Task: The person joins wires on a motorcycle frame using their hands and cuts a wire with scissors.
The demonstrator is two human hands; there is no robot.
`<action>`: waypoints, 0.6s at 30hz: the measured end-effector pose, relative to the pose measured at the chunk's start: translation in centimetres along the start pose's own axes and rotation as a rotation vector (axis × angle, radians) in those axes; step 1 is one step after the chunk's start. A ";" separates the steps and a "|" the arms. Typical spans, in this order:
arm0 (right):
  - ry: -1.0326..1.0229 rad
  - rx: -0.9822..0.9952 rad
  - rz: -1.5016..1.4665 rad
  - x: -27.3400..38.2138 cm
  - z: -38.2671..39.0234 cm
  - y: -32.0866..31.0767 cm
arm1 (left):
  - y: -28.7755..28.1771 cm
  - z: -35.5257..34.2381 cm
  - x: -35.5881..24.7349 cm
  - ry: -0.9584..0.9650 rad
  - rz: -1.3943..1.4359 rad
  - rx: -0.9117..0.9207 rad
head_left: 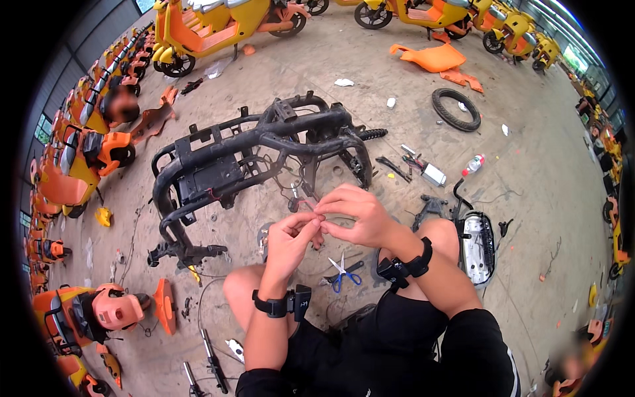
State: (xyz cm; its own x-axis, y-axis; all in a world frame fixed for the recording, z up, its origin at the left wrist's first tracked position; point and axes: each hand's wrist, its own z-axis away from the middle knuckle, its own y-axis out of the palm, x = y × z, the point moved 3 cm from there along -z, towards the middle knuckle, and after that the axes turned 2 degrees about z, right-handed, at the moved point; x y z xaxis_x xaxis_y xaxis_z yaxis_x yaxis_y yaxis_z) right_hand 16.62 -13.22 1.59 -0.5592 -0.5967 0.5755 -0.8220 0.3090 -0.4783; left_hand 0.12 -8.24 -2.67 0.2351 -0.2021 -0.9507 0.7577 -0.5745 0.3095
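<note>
My left hand (296, 237) and my right hand (354, 215) meet in front of my knees, thumbs and fingertips pinched together. Between them is a thin reddish wire (305, 202), mostly covered by the fingers. Just beyond my hands lies the black tubular scooter frame (231, 147), on its side on the floor, with loose wires hanging from it. Scissors with blue handles (344, 274) lie partly spread on the floor below my right hand, beside a dark flat tool (355, 267).
A black and silver motor-like part (477, 248) lies right of my knee. Farther off are a tire (456, 110), a plastic bottle (473, 164), a silver box-shaped part (433, 175) and an orange body panel (430, 57). Shock absorbers (212, 360) lie lower left. Yellow scooters (228, 30) line the hall.
</note>
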 end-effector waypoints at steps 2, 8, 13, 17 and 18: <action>-0.001 0.002 0.003 0.0 0.1 -0.2 | 0.1 0.0 0.1 0.011 -0.023 -0.004; 0.019 0.010 -0.015 -0.1 0.1 -0.3 | 0.4 0.0 -0.1 0.043 -0.074 -0.016; 0.037 -0.006 -0.020 -0.4 0.3 0.0 | 0.3 0.0 0.0 0.035 -0.074 -0.016; 0.043 0.002 -0.040 -0.1 0.2 0.2 | 0.1 0.2 -0.1 0.036 -0.077 -0.020; 0.036 0.006 -0.037 -0.1 0.2 0.1 | 0.2 0.2 -0.2 0.034 -0.080 -0.019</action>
State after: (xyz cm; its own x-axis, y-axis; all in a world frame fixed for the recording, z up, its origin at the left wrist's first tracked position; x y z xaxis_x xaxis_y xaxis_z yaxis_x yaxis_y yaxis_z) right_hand 16.63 -13.25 1.31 -0.5317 -0.5805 0.6168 -0.8418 0.2824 -0.4599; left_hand 0.09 -8.46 -2.45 0.1934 -0.1292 -0.9726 0.7863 -0.5725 0.2324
